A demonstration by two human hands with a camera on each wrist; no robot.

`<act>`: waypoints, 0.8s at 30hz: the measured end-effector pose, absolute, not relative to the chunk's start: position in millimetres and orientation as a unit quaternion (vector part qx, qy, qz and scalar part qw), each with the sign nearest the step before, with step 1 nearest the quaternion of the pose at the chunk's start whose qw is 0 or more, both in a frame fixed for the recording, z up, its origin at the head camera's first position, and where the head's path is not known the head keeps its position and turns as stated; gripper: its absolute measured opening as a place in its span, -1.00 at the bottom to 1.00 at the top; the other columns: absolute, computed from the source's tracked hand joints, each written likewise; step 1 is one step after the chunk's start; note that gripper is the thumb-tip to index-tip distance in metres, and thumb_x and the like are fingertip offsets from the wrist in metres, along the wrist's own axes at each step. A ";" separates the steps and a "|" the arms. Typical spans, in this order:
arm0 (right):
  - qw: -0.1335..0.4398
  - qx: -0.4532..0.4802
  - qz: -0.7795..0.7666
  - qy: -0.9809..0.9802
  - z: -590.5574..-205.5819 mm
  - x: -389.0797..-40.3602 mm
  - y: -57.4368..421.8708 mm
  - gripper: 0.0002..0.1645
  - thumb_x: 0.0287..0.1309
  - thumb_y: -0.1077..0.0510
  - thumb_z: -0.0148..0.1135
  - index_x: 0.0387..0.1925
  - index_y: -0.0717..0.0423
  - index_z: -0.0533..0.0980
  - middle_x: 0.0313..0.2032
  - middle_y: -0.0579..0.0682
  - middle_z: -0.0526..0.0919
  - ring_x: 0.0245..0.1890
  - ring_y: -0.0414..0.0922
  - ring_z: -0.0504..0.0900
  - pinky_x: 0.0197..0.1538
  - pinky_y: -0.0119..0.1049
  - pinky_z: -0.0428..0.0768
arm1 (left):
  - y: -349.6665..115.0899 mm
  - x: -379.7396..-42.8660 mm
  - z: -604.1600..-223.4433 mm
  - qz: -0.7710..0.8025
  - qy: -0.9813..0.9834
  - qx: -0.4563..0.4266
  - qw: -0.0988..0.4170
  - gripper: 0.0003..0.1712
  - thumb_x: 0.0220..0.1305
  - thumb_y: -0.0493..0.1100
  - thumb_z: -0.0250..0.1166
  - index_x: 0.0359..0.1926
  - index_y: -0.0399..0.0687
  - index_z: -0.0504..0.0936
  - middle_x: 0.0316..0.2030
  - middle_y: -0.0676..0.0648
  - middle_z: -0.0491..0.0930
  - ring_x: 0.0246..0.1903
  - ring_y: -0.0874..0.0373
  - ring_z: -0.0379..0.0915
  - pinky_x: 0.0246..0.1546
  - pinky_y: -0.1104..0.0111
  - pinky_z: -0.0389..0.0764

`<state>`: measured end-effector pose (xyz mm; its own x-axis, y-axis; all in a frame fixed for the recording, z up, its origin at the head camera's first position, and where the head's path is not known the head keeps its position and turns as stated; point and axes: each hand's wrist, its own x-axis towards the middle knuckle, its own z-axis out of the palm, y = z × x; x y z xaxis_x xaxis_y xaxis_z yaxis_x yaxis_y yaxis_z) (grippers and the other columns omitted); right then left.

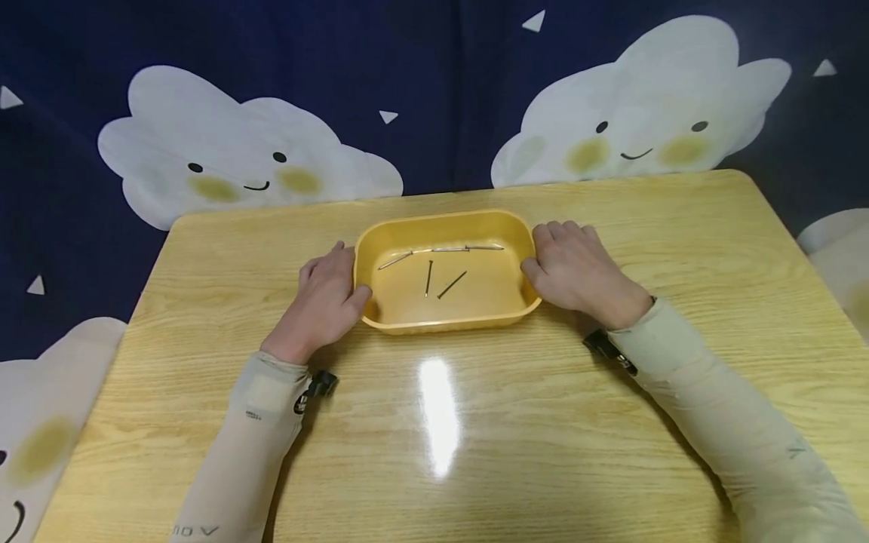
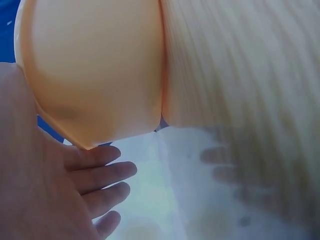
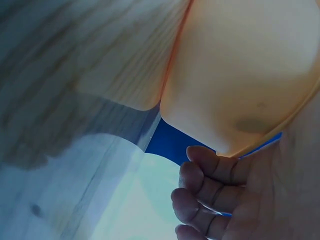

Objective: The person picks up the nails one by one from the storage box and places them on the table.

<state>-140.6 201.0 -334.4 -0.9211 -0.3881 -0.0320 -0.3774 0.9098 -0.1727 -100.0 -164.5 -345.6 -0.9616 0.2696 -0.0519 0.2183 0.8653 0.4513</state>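
Note:
A yellow plastic tray (image 1: 448, 326) with rounded corners sits on the wooden table between my two hands. Several thin metal nails (image 1: 452, 285) lie loose on its floor, some in a row along the far wall and two nearer the middle. My left hand (image 1: 324, 298) holds the tray's left end, thumb hooked over the rim and fingers along the outside. At the right end, my right hand (image 1: 577, 268) grips the rim the same way. Both wrist views show the tray's outer wall (image 2: 100, 65) with the fingers beside it; the thumbs are hidden there.
The wooden table (image 1: 543, 422) extends around the tray, with a bright light reflection in front of it. Behind hangs a dark blue cloth (image 1: 448, 98) with smiling white clouds, close to the table's far edge. Light sleeves cover both forearms.

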 end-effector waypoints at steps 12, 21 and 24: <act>0.028 -0.187 -0.085 0.978 -334.1 -138.3 199.8 -0.66 0.39 -0.01 -0.09 -0.24 0.21 0.37 -0.32 0.13 0.45 -0.26 0.13 0.39 -0.18 -0.08 0.27 | -162.7 -94.7 -334.0 0.176 0.978 0.107 0.023 -0.20 0.48 0.10 -0.02 0.51 -0.38 0.23 0.51 -0.37 0.28 0.60 -0.32 -0.01 0.49 -0.22 0.04; 0.016 -0.189 -0.086 0.978 -335.3 -138.0 200.9 -0.67 0.38 -0.01 -0.08 -0.28 0.20 0.37 -0.36 0.12 0.45 -0.29 0.13 0.40 -0.19 -0.08 0.28 | -157.6 -90.7 -331.0 0.169 0.979 0.118 -0.007 -0.24 0.46 0.04 0.02 0.48 -0.40 0.28 0.45 -0.39 0.35 0.58 -0.32 0.05 0.48 -0.23 0.10; 0.012 -0.189 -0.085 0.978 -335.0 -137.8 202.0 -0.67 0.38 -0.02 -0.08 -0.30 0.19 0.37 -0.37 0.11 0.45 -0.30 0.12 0.40 -0.20 -0.09 0.28 | -155.9 -89.7 -329.2 0.166 0.979 0.120 -0.015 -0.25 0.46 0.03 0.04 0.47 -0.40 0.30 0.44 -0.39 0.37 0.56 -0.33 0.08 0.47 -0.24 0.11</act>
<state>-137.8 202.0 -335.0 -0.9284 -0.3715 0.0081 -0.3674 0.9142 -0.1714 -89.7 -155.9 -329.2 -0.9706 0.2304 0.0695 0.2404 0.9158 0.3217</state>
